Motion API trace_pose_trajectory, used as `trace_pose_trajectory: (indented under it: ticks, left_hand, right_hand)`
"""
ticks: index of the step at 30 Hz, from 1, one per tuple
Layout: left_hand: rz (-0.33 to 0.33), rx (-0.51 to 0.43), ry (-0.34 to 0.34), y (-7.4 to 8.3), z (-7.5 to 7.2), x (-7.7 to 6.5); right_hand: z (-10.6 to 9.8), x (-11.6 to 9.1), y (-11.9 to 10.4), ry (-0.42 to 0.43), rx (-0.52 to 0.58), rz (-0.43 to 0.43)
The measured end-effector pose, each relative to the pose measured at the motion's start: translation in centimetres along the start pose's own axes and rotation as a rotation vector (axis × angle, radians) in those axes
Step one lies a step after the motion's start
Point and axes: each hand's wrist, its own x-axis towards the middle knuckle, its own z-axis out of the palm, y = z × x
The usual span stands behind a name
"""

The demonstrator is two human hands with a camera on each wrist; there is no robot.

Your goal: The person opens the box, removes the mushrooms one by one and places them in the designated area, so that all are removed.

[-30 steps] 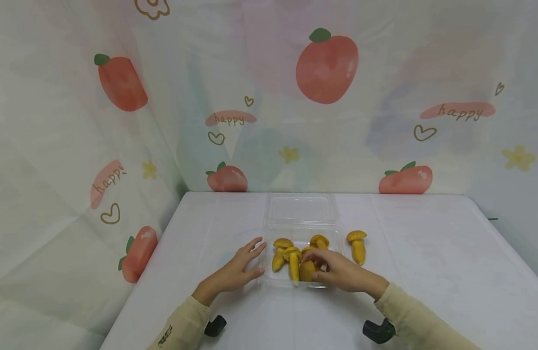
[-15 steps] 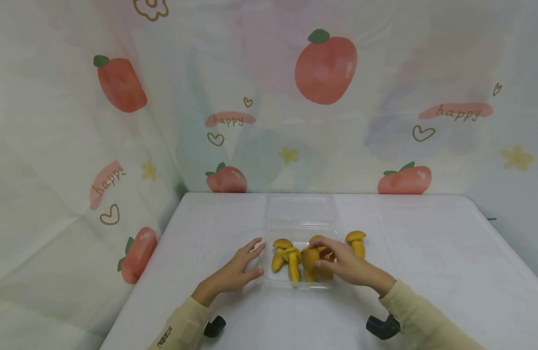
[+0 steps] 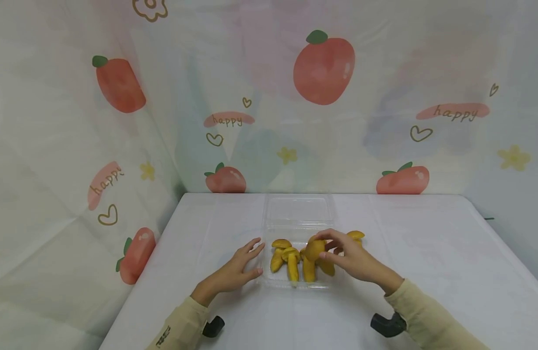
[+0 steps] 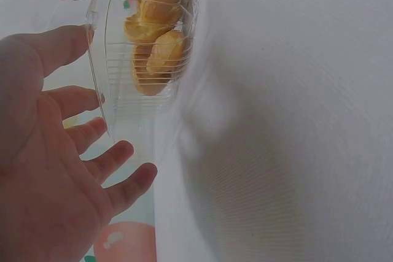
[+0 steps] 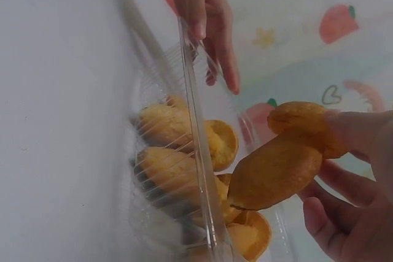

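In the head view, a clear plastic clamshell box (image 3: 269,279) lies with its lid laid back and several yellow mushrooms (image 3: 292,266) inside. My right hand (image 3: 345,255) pinches another mushroom (image 5: 276,173) between thumb and fingers above the right side of the box. The right wrist view shows the grip at its cap, its stem pointing down toward the box. My left hand (image 3: 234,267) has its fingers spread at the box's left side. In the left wrist view, its thumb and fingertips are at the rim (image 4: 98,84); whether all of them touch is unclear.
One more mushroom (image 3: 355,235) lies on the white table (image 3: 426,253) right of the box, partly hidden behind my right hand. The transparent lid (image 3: 300,210) extends toward the printed backdrop (image 3: 251,73). Another backdrop sheet stands at the left.
My right hand has lifted the pinched mushroom up from the box's front and moved slightly right. It now covers most of the mushroom outside the box. My left hand stays in place.
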Motion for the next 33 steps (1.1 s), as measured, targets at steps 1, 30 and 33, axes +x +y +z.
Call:
trace_pose_trajectory:
  ticks: [1,30,33]
  left_hand:
    - [-0.001,0.0,0.0,0.0,0.0,0.0]
    - [0.017,-0.009,0.005,-0.1,0.1,-0.3]
    - [0.013,-0.007,0.004,-0.1,0.1,-0.3]
  right_hand:
    - [-0.1,0.0,0.0,0.007,0.003,0.004]
    - [-2.9,-1.5,0.9,0.155,0.067,-0.061]
    - [-3.1,-1.6,1.0,0.16,0.063,-0.066]
